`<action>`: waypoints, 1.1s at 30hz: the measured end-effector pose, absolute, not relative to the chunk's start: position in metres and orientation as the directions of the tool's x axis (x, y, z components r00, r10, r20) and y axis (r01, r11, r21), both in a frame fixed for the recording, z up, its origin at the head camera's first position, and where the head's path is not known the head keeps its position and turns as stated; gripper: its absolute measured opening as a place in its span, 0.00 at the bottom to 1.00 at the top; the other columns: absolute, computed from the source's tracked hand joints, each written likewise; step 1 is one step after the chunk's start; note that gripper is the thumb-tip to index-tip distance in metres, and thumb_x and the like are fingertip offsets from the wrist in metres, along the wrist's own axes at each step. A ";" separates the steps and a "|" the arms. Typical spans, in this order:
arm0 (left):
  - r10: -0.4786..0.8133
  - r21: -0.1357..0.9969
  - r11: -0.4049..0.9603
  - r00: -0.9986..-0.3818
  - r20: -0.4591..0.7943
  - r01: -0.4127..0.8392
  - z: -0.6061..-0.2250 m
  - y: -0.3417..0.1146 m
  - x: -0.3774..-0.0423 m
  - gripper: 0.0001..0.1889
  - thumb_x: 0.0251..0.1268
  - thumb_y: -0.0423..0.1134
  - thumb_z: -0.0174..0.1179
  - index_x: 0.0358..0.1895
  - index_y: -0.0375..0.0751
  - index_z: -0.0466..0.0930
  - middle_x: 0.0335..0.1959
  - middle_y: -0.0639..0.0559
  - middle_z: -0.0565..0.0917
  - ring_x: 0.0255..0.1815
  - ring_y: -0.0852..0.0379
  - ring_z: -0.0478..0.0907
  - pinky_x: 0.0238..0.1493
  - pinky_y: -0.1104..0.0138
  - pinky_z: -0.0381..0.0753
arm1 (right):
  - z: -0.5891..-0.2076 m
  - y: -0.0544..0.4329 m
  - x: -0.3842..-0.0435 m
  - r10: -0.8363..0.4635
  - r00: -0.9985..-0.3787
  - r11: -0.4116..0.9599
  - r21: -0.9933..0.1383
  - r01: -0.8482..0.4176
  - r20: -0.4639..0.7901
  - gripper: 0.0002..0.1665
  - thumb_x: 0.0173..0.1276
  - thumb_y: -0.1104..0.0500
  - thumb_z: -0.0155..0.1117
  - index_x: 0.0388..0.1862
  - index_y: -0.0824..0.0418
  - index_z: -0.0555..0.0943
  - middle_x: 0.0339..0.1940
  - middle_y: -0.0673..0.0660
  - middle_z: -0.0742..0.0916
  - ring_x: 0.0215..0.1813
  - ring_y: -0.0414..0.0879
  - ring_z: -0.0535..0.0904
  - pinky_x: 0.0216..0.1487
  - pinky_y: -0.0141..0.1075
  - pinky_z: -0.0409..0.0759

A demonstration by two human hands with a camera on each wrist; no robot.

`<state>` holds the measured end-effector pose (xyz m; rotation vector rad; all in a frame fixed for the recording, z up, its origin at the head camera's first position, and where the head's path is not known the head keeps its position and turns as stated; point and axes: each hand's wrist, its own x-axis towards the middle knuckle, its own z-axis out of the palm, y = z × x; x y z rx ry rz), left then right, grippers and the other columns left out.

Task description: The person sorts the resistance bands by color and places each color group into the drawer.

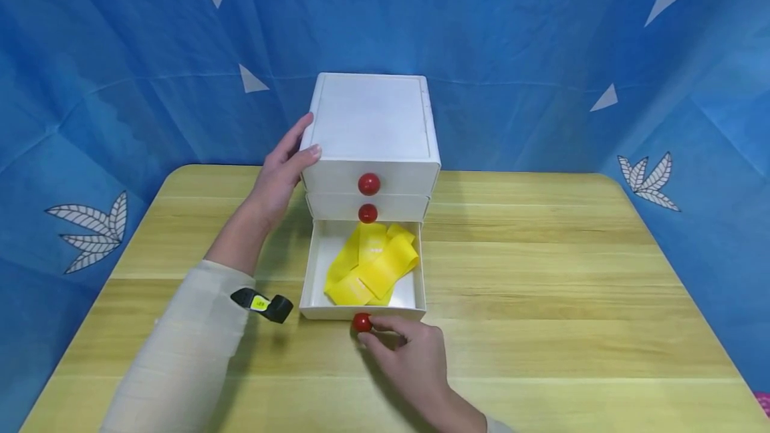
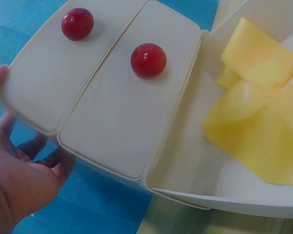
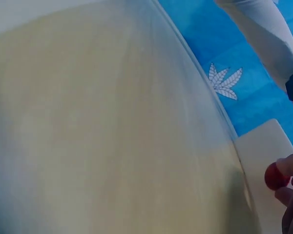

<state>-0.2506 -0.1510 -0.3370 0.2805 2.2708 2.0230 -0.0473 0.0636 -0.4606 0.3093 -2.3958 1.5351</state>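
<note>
A white three-drawer cabinet (image 1: pixel 371 119) stands on the table, with a round red knob on each drawer. Its bottom drawer (image 1: pixel 315 272) is pulled out and holds a loosely folded yellow strip (image 1: pixel 375 269), flat and band-like. Thumb and fingers of my right hand (image 1: pixel 415 359) pinch the bottom drawer's red knob (image 1: pixel 361 322), seen also in the right wrist view as a dark red knob (image 3: pixel 275 177). My left hand (image 1: pixel 279 176) rests against the cabinet's left side, thumb near the top front corner. In the left wrist view, the upper two drawers are closed, with red knobs (image 2: pixel 148 60).
The wood-grain table (image 1: pixel 559 272) extends on both sides of the cabinet. Behind it hangs a blue cloth (image 1: pixel 481 12) with leaf and triangle prints. A black strap device (image 1: pixel 263 304) sits on my left sleeve.
</note>
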 end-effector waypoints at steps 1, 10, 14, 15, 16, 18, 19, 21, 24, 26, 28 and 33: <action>0.194 0.991 0.107 -0.979 0.056 0.078 -0.337 -0.151 -0.251 0.33 0.73 0.54 0.53 0.79 0.68 0.55 0.79 0.62 0.53 0.76 0.56 0.52 0.72 0.49 0.55 | -0.461 0.063 -0.047 -0.025 -0.938 0.428 -0.844 -0.322 0.345 0.14 0.50 0.61 0.83 0.37 0.52 0.91 0.36 0.42 0.90 0.27 0.34 0.82 0.20 0.23 0.73; 0.191 0.992 0.106 -0.980 0.053 0.075 -0.338 -0.152 -0.251 0.33 0.73 0.54 0.54 0.79 0.69 0.56 0.79 0.61 0.53 0.75 0.56 0.52 0.72 0.50 0.55 | -0.465 0.058 -0.049 0.006 -0.927 0.464 -0.822 -0.329 0.375 0.13 0.50 0.60 0.84 0.36 0.51 0.91 0.35 0.40 0.89 0.21 0.30 0.73 0.22 0.23 0.72; 0.199 0.992 0.100 -0.978 0.061 0.082 -0.338 -0.152 -0.251 0.33 0.73 0.54 0.54 0.79 0.68 0.56 0.79 0.61 0.54 0.75 0.56 0.53 0.72 0.50 0.56 | -0.466 0.058 -0.053 0.008 -0.916 0.464 -0.813 -0.353 0.402 0.13 0.51 0.61 0.83 0.36 0.54 0.91 0.36 0.42 0.90 0.25 0.32 0.79 0.23 0.24 0.75; 0.201 0.992 0.097 -0.978 0.063 0.084 -0.338 -0.152 -0.251 0.33 0.73 0.54 0.54 0.79 0.67 0.56 0.79 0.60 0.54 0.75 0.56 0.53 0.72 0.50 0.56 | -0.466 0.058 -0.054 0.009 -0.913 0.467 -0.809 -0.356 0.407 0.13 0.51 0.62 0.83 0.37 0.54 0.91 0.36 0.42 0.90 0.26 0.33 0.81 0.24 0.25 0.76; 0.203 0.992 0.091 -0.977 0.068 0.087 -0.338 -0.152 -0.251 0.33 0.73 0.53 0.54 0.79 0.67 0.56 0.79 0.60 0.54 0.75 0.55 0.53 0.72 0.50 0.56 | -0.466 0.058 -0.056 0.010 -0.910 0.468 -0.807 -0.361 0.413 0.12 0.52 0.62 0.83 0.37 0.55 0.91 0.36 0.43 0.90 0.29 0.34 0.83 0.25 0.25 0.78; 0.204 0.992 0.091 -0.977 0.068 0.088 -0.338 -0.151 -0.251 0.33 0.73 0.53 0.54 0.79 0.67 0.56 0.79 0.60 0.54 0.75 0.55 0.54 0.72 0.50 0.56 | -0.467 0.057 -0.059 0.008 -0.906 0.470 -0.801 -0.370 0.423 0.12 0.53 0.62 0.82 0.37 0.55 0.91 0.36 0.44 0.90 0.32 0.36 0.85 0.26 0.27 0.80; 0.204 0.992 0.092 -0.977 0.068 0.088 -0.338 -0.151 -0.251 0.33 0.73 0.53 0.54 0.79 0.67 0.56 0.79 0.60 0.54 0.75 0.55 0.54 0.72 0.50 0.56 | -0.467 0.057 -0.060 0.006 -0.905 0.470 -0.800 -0.373 0.426 0.12 0.53 0.62 0.82 0.38 0.56 0.91 0.36 0.45 0.90 0.35 0.37 0.86 0.27 0.28 0.80; 0.203 0.992 0.096 -0.977 0.065 0.086 -0.338 -0.151 -0.251 0.33 0.73 0.54 0.54 0.79 0.68 0.56 0.79 0.61 0.54 0.75 0.56 0.54 0.72 0.50 0.56 | -0.468 0.057 -0.063 0.005 -0.904 0.474 -0.797 -0.374 0.427 0.12 0.54 0.62 0.82 0.38 0.56 0.91 0.36 0.45 0.90 0.35 0.37 0.86 0.27 0.28 0.81; 0.206 0.992 0.089 -0.976 0.071 0.091 -0.338 -0.151 -0.251 0.33 0.73 0.53 0.54 0.79 0.67 0.55 0.79 0.60 0.53 0.75 0.56 0.53 0.72 0.50 0.55 | -0.469 0.056 -0.069 0.012 -0.908 0.486 -0.796 -0.361 0.419 0.12 0.54 0.61 0.82 0.38 0.55 0.91 0.36 0.45 0.90 0.34 0.37 0.86 0.27 0.28 0.81; 0.209 0.992 0.077 -0.975 0.079 0.097 -0.337 -0.151 -0.251 0.33 0.74 0.52 0.53 0.79 0.65 0.55 0.79 0.60 0.53 0.76 0.56 0.52 0.73 0.51 0.55 | -0.468 0.056 -0.072 0.018 -0.910 0.493 -0.795 -0.353 0.415 0.11 0.54 0.61 0.82 0.37 0.55 0.91 0.35 0.45 0.90 0.33 0.36 0.86 0.27 0.28 0.80; 0.214 0.993 0.066 -0.973 0.085 0.101 -0.337 -0.151 -0.251 0.33 0.74 0.51 0.53 0.80 0.63 0.54 0.80 0.59 0.52 0.76 0.56 0.52 0.73 0.52 0.54 | -0.468 0.056 -0.076 0.022 -0.910 0.488 -0.799 -0.351 0.414 0.12 0.53 0.61 0.82 0.37 0.56 0.91 0.35 0.45 0.90 0.33 0.37 0.86 0.27 0.29 0.81; 0.210 0.992 0.079 -0.975 0.077 0.096 -0.337 -0.152 -0.251 0.33 0.74 0.51 0.52 0.80 0.65 0.54 0.80 0.60 0.52 0.76 0.56 0.52 0.73 0.50 0.54 | -0.469 0.055 -0.086 0.028 -0.906 0.464 -0.808 -0.362 0.422 0.12 0.53 0.64 0.82 0.37 0.58 0.91 0.35 0.47 0.90 0.36 0.39 0.87 0.31 0.31 0.83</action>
